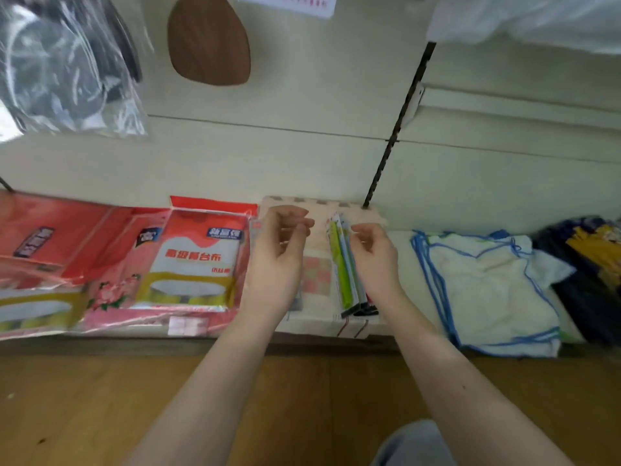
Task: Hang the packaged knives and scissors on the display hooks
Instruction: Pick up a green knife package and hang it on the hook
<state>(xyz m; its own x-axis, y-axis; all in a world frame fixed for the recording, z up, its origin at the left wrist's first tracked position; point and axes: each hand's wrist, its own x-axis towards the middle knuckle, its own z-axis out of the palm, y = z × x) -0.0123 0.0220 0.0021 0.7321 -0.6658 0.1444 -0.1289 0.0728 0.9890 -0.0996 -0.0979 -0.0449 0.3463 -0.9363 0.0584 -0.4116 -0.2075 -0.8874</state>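
I am holding a small stack of carded packs (pixel 347 264) edge-on with my right hand (pixel 374 260), fingers curled against the right face of the stack, which is standing on its lower edge over the shelf (pixel 400 243). My left hand (pixel 279 260) is hovering at about nine o'clock from the stack, near it but not touching, fingers loosely curled and apart around nothing. From this angle I am seeing only card edges, green, white and blue, with dark ends at six o'clock; I cannot tell which packs are knives and which scissors.

I am judging these as light, flat and fairly stiff cards with slick plastic fronts, so they are likely to slide against each other and fan out. The blades inside make the lower part heavier, I think. The best hold is a pinch across the flat faces near twelve o'clock, just under where a hang hole should be, peeling one pack off at a time. No display hook is showing clearly; a slotted upright (pixel 400 119) is running up the wall panel at twelve o'clock.
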